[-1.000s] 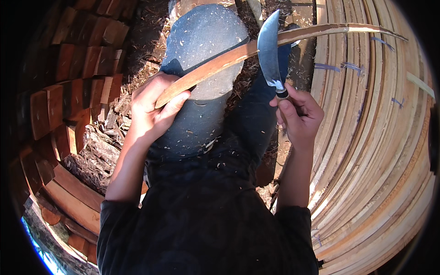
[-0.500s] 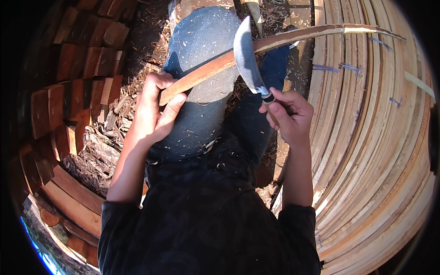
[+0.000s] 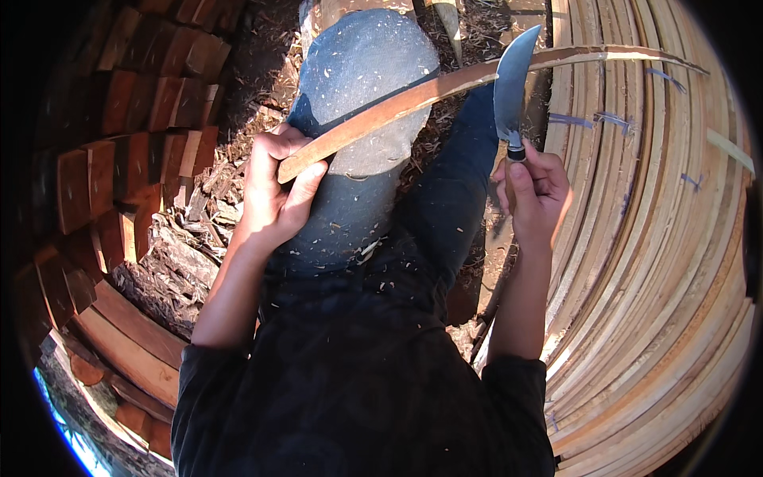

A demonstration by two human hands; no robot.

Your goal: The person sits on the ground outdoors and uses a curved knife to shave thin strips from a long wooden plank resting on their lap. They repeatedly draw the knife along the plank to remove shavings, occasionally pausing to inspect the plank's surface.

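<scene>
Both short sleeves of my black shirt (image 3: 358, 397) are nearest me, and past them are my jeans (image 3: 369, 67), flecked with pale shavings. My left hand (image 3: 274, 183) grips one end of a long, curved wooden strip (image 3: 381, 119) between thumb and fingers. From there the strip crosses over my left leg and slants away to my right, beyond my right hand (image 3: 536, 195), which is closed around the handle of a knife (image 3: 510, 87). Its broad, curved blade points away from me and stands in front of the strip (whether the edge touches the wood, I cannot tell). The strip's thin far end shows against long pale slats (image 3: 636, 238) at my right; reddish wooden blocks (image 3: 99, 171) are stacked at my left.
</scene>
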